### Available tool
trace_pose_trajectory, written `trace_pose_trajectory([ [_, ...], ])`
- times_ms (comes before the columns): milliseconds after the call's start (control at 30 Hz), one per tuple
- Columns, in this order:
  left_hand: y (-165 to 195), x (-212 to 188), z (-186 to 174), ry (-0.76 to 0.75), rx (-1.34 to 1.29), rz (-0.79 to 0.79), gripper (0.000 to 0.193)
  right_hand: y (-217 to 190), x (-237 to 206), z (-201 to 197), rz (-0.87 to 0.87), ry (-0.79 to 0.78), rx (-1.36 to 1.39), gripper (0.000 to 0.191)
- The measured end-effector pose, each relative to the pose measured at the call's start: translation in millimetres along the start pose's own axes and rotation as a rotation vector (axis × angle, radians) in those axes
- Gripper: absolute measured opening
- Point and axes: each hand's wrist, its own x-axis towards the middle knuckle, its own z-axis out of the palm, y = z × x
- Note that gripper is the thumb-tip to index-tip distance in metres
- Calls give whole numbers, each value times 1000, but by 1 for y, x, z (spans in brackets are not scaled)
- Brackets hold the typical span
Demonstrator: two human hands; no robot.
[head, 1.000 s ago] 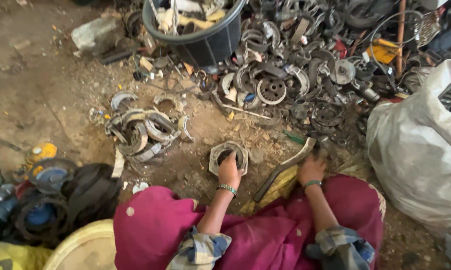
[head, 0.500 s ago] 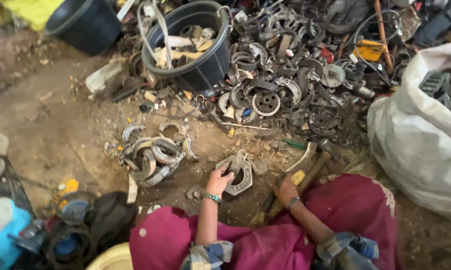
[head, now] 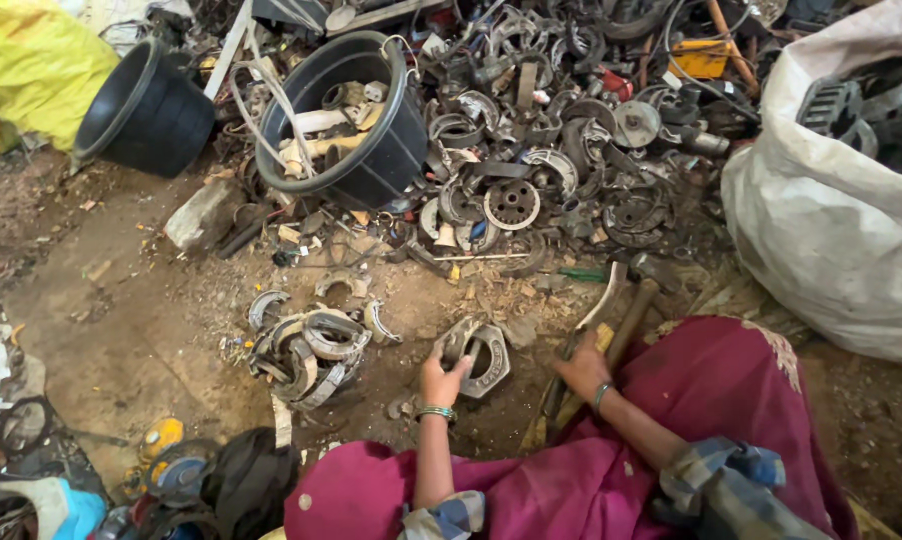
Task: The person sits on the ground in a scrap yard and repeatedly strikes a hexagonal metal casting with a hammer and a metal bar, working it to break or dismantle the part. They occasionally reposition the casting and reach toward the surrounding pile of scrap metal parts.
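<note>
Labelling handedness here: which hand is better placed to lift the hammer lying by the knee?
Probably the right hand: it already rests on the hammer handle. The left hand is occupied, gripping the curved metal part on the ground.

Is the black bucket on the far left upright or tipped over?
Tipped over: the left bucket lies on its side, its mouth facing sideways. The other bucket stands beside it, holding scrap.

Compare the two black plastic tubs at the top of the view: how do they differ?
The left black plastic tub lies tipped on its side, mouth facing right, next to a yellow sack; the right black plastic tub stands nearly upright against the heap of grey scrap metal parts. The left tub's inside looks empty; the right tub holds pale curved pieces and strips. Both are round, dark and of much the same size.
</note>
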Motion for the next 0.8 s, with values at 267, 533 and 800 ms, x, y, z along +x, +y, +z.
trace_pose_trajectory([
  [267,-9,1,6,113,537,36,58,11,-2,-33,461,-297,1021,32],
  [533,0,-1,5,134,594,-72,60,12,10,-42,641,-492,1476,26],
  [800,9,-3,15,197,547,75,59,9,-29,-19,293,-182,804,14],
])
